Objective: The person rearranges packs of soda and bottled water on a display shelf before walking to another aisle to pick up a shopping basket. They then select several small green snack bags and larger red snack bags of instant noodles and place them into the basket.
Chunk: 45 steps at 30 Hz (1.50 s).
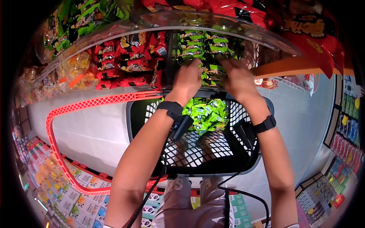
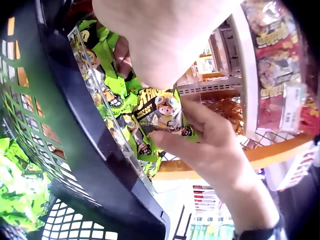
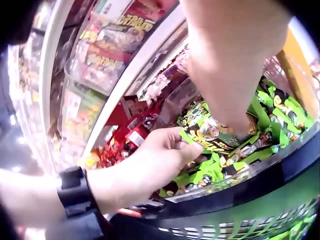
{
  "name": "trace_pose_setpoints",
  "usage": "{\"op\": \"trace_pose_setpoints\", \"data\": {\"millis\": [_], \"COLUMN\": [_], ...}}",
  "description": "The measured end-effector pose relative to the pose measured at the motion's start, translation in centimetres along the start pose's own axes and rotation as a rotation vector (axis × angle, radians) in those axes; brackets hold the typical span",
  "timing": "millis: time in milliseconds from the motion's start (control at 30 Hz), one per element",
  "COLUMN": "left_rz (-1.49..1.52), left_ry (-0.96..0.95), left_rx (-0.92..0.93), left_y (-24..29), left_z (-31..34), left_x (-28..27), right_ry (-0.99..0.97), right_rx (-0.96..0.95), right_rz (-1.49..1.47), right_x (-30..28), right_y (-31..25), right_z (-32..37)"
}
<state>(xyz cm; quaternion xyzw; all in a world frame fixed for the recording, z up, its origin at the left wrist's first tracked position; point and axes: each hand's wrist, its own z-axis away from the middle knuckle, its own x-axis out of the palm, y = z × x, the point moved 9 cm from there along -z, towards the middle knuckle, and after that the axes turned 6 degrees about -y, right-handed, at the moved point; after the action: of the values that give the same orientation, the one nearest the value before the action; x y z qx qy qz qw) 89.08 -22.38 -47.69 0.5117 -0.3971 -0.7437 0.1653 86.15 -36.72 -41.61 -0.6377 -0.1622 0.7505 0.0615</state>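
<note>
Green snack packets (image 1: 192, 43) stand in rows in a clear-fronted shelf bin, and both hands reach into them. My left hand (image 1: 188, 79) pinches the edge of one green packet (image 3: 215, 137) between curled fingers and thumb in the right wrist view. Close beside it, my right hand (image 1: 239, 79) grips that packet, its thumb on the front in the left wrist view. The packet's printed face (image 2: 160, 107) shows there between the two hands. Some fingertips of both hands are hidden by packets or by the hands themselves.
Below the arms is a black basket (image 1: 131, 121) holding loose green packets (image 1: 207, 114); its red handle (image 1: 51, 133) extends left. Red packets (image 1: 131, 53) fill the neighbouring bin. An orange shelf edge (image 1: 292, 66) runs at right, with large red bags (image 1: 311, 30) above.
</note>
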Motion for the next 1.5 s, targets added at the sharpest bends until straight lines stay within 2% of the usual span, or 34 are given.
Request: {"op": "trace_pose_setpoints", "data": {"millis": [67, 167, 267, 367, 500, 600, 733, 833, 967, 1000, 1033, 1067, 1100, 1200, 1233, 1367, 1500], "left_rz": [0.021, -0.063, -0.176, -0.330, -0.399, -0.421, -0.361, -0.339, -0.413, -0.418, -0.389, -0.363, -0.337, -0.307, -0.328, -0.507, -0.578], "left_ry": [-0.052, -0.161, -0.084, -0.072, -0.101, -0.088, -0.045, -0.014, -0.012, -0.021, 0.140, 0.118, 0.098, 0.096, 0.088, 0.130, -0.093], "left_rx": [-0.054, -0.147, 0.127, 0.193, 0.137, 0.178, 0.241, 0.202, 0.175, 0.168, 0.257, 0.260, 0.264, 0.258, 0.269, 0.291, 0.198], "left_y": [0.4, 0.9, 1.8, 2.0, 2.9, 3.4, 3.1, 2.5, 2.2, 2.2, 3.4, 3.5, 3.7, 3.3, 3.1, 3.9, 3.7], "left_z": [0.0, 0.1, 0.3, 0.4, 0.2, 0.5, 0.7, 0.3, -0.9, -1.1, -0.5, -0.5, -0.7, -0.7, -0.8, -0.8, -1.6], "left_x": [0.0, 0.1, 0.3, 0.9, 1.1, 1.0, 0.5, 0.3, 0.7, 0.8, -0.5, -0.3, -0.2, -0.1, 0.0, 0.4, 0.9], "right_ry": [-0.069, -0.105, -0.119, -0.166, -0.289, -0.481, -0.395, -0.378, -0.525, -0.493, -0.462, -0.432, -0.276, -0.114, 0.009, -0.076, -0.382], "right_rx": [-0.098, 0.039, 0.106, 0.130, 0.099, 0.183, 0.177, 0.039, 0.111, 0.120, 0.130, 0.142, 0.132, 0.055, -0.047, 0.085, 0.206], "right_rz": [0.106, 0.087, 0.075, 0.076, 0.058, 0.189, 0.124, 0.271, 0.180, 0.125, 0.072, 0.019, -0.102, -0.213, -0.192, -0.181, -0.021], "right_x": [1.5, 2.5, 3.9, 4.5, 4.2, 5.2, 4.4, 5.6, 6.9, 7.1, 6.7, 6.4, 5.2, 4.8, 3.9, 5.1, 7.1], "right_y": [-0.8, 0.4, 1.5, 1.9, 1.9, 1.7, 1.1, 0.3, 1.8, 1.9, 1.8, 1.7, 1.3, 2.0, 1.2, 2.1, 2.0], "right_z": [0.1, 0.1, 0.6, 0.3, -0.4, -1.1, -1.1, -2.2, -3.6, -3.5, -3.3, -3.0, -2.5, -1.5, -1.1, -0.9, -1.8]}}
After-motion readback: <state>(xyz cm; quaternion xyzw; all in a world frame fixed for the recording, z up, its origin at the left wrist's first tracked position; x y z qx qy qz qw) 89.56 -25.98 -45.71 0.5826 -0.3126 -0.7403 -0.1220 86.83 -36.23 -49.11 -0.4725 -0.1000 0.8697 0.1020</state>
